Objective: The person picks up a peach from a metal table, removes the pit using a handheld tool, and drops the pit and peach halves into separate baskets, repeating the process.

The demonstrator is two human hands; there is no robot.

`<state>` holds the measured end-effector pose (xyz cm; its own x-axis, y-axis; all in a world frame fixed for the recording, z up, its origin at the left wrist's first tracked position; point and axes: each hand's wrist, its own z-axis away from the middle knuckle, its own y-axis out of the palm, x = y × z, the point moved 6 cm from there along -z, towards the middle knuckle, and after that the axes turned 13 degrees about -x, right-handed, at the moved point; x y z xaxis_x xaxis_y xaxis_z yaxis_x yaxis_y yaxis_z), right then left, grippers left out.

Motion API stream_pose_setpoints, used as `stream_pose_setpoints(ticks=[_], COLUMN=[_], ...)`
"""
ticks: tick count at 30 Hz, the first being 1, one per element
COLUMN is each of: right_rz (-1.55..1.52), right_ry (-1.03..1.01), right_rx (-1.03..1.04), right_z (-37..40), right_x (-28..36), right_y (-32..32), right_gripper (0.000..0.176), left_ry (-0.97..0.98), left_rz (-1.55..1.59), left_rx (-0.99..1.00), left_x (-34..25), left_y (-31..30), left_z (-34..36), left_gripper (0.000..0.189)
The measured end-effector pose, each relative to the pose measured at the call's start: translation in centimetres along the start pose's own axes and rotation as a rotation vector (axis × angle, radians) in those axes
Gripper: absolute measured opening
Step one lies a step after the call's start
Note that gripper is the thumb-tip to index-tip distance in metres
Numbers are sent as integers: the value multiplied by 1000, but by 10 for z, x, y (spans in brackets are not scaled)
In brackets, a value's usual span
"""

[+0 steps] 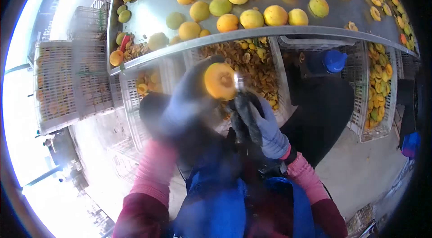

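Observation:
My left hand, in a grey glove and blurred, is closed around a halved yellow peach. The cut face is turned up, and its brown stone or stone hollow shows in the middle. My right hand, gloved too, grips a black-handled pitting tool. Its shiny metal tip meets the right edge of the peach half; blur hides whether it has entered the flesh. Both hands are above a crate of peach stones and scraps, just in front of the metal table.
Whole and halved peaches lie along the raised table rim. Stacked plastic crates stand at the left. Another crate holds peach halves at the right. Near my right knee is a blue-topped object. A red-handled item rests at the table's left corner.

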<state>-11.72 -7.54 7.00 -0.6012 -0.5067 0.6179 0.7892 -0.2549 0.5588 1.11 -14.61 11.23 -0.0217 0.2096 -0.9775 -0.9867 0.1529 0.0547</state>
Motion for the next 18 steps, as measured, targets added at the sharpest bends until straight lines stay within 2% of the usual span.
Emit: stream_pose_setpoints(ticks=[2,4,5,6,7,9,10,11,13,16,18], right_rz=[81,603,738,873,825,733,746,760,760,725,698], right_ry=[-65,-573,-674,-771,-715,-606,-652,-699,-734,-711,-712], right_rx=[55,-6,-28,-52,-68,-100,-116,-133,-159,-181,-190], right_z=[-1,6,10,15,15,15,18,22,25,26,27], right_x=[-4,6,8,8,5,1,2,4,3,-1,-2], right_y=[5,7,7,9,8,8,9,10,11,7,6], right_gripper=[28,26,26,26,26,27,27,28,28,28,29], left_ry=[-63,-45,-39,-37,-34,-4,14,80,150,226,366], left_rz=[127,245,285,169,53,114,142,-60,-224,-250,-476], left_rx=[-35,-111,-23,-84,-144,-298,-374,-433,-509,-539,-519], left_x=[6,12,13,16,18,25,29,35,40,31,23], left_y=[11,13,17,15,16,19,21,17,14,21,23], left_z=[14,24,29,32,34,39,41,39,43,48,49], left_gripper=[76,75,68,66,64,48,41,35,34,43,41])
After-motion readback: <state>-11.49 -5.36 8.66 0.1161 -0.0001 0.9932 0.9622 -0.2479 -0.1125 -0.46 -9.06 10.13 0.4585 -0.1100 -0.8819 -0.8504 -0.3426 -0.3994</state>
